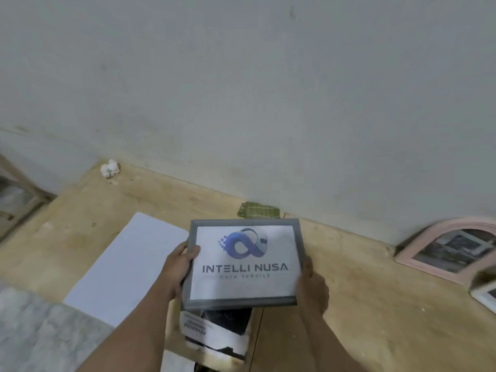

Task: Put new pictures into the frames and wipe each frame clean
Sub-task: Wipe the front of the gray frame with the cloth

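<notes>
I hold a grey picture frame face up above the wooden table, with a printed logo picture reading "INTELLI NUSA" inside it. My left hand grips the frame's left edge, thumb on the front. My right hand grips its right edge from beneath. A folded green cloth lies by the wall just beyond the frame. A white sheet of paper lies flat on the table to the left.
A pink arched frame leans at the wall on the right, a white frame corner below it. A printed black-and-white sheet lies under the held frame. A small white figurine stands far left. A grey wall rises behind.
</notes>
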`<state>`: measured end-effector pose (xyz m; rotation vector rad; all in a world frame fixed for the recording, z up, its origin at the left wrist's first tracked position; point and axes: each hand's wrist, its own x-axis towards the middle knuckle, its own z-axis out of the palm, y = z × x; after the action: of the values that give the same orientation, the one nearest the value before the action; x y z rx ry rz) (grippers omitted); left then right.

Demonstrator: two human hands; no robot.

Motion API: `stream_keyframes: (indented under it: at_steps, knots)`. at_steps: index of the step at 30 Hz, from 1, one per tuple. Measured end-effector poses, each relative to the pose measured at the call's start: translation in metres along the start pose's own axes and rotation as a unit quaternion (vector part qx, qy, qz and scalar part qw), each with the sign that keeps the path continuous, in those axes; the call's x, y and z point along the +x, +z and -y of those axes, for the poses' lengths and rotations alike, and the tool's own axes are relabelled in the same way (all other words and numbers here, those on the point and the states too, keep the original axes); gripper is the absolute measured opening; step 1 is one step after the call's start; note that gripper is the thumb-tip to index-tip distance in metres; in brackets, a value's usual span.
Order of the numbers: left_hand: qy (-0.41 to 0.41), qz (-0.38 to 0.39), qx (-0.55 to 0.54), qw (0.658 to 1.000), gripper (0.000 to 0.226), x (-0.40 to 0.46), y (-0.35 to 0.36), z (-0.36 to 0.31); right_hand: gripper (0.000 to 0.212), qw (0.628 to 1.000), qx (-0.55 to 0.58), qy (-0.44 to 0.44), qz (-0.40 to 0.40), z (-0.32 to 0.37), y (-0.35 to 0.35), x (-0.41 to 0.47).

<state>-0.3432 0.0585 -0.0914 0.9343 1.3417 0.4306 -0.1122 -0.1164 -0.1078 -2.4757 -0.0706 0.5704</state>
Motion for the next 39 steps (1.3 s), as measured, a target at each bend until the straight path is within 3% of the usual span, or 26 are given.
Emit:
stream_keyframes:
  at_steps: [2, 6, 10, 16, 20, 22, 24, 27, 30, 32, 35, 37, 39]
  knots:
    - [-0.022, 0.007, -0.054, 0.998, 0.016, 0.013, -0.011, -0.007, 0.075, 0.999, 0.027, -0.013, 0.036, 0.000, 0.012, -0.003]
    - [-0.039, -0.001, -0.055, 0.998, 0.023, 0.031, -0.029, -0.010, 0.079, 0.992, 0.037, -0.018, 0.122, 0.020, 0.030, 0.015]
    - [-0.063, 0.000, -0.063, 0.996, 0.022, 0.044, -0.045, -0.011, 0.041, 0.979, -0.044, -0.168, 0.108, 0.090, 0.030, 0.057]
    - [-0.075, -0.025, -0.070, 0.994, 0.021, 0.055, -0.054, -0.009, 0.040, 0.898, -0.202, -0.329, 0.212, 0.175, 0.096, 0.123]
    - [-0.082, -0.030, -0.071, 0.994, 0.023, 0.062, -0.053, -0.010, 0.044, 0.847, -0.327, -0.385, 0.168, 0.176, 0.125, 0.135]
    - [-0.084, -0.024, -0.070, 0.994, 0.024, 0.065, -0.052, -0.009, 0.049, 0.841, -0.356, -0.377, 0.153, 0.167, 0.132, 0.139]
    - [-0.083, -0.021, -0.069, 0.994, 0.025, 0.066, -0.050, -0.006, 0.040, 0.846, -0.364, -0.357, 0.157, 0.163, 0.134, 0.145]
    - [-0.082, -0.015, -0.068, 0.994, 0.026, 0.063, -0.048, -0.005, 0.009, 0.874, -0.288, -0.350, 0.177, 0.160, 0.120, 0.147]
    - [-0.073, -0.001, -0.068, 0.995, 0.025, 0.058, -0.045, -0.014, 0.017, 0.883, -0.164, -0.397, 0.190, 0.162, 0.087, 0.137]
    - [-0.059, 0.011, -0.065, 0.996, 0.024, 0.055, -0.040, -0.022, 0.015, 0.860, -0.149, -0.465, 0.152, 0.167, 0.064, 0.130]
    - [-0.035, 0.017, -0.066, 0.997, 0.027, 0.051, -0.032, -0.033, 0.045, 0.790, -0.181, -0.584, 0.054, 0.168, 0.040, 0.111]
    - [-0.018, 0.018, -0.068, 0.997, 0.028, 0.047, -0.026, -0.039, 0.047, 0.750, -0.219, -0.622, 0.044, 0.152, 0.035, 0.095]
    - [-0.004, 0.022, -0.063, 0.998, 0.028, 0.043, -0.019, -0.044, 0.047, 0.756, -0.241, -0.606, 0.056, 0.123, 0.032, 0.076]
